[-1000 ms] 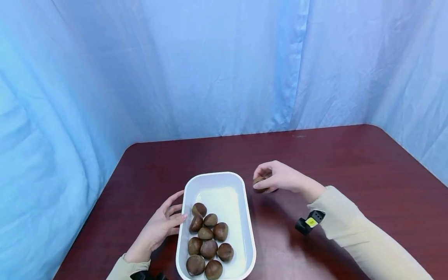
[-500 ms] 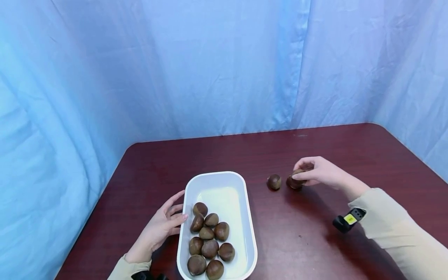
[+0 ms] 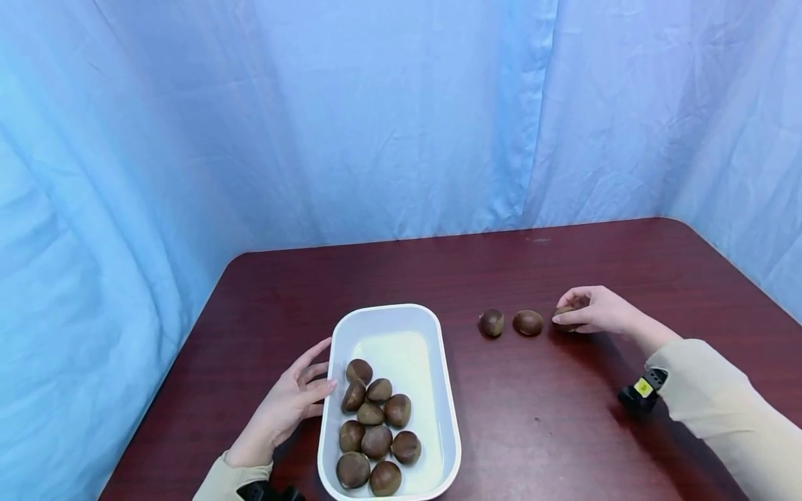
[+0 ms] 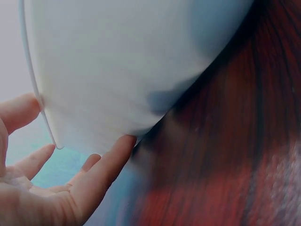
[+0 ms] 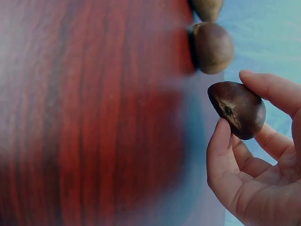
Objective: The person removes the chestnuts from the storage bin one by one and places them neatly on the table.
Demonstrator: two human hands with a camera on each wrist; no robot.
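Note:
A white oblong dish (image 3: 388,327) holds several brown chestnuts (image 3: 376,438) at its near end. My left hand (image 3: 294,407) rests with straight fingers against the dish's left side; its fingertips (image 4: 120,146) touch the dish wall (image 4: 117,70). Two chestnuts (image 3: 491,323) (image 3: 528,322) lie in a row on the table right of the dish. My right hand (image 3: 592,311) pinches a third chestnut (image 3: 564,314) (image 5: 237,109) between thumb and fingers, low over the table just right of that row. The nearest loose chestnut (image 5: 212,47) lies beside it.
The dark red wooden table (image 3: 564,431) has rounded far corners. Blue cloth (image 3: 376,118) hangs round its far and side edges. A black wrist device with a yellow tag (image 3: 640,393) sits on the right forearm.
My right hand has moved rightward along the table, leaving one chestnut and then a second in a row, and now pinches a third further right. The left hand has stayed at the dish.

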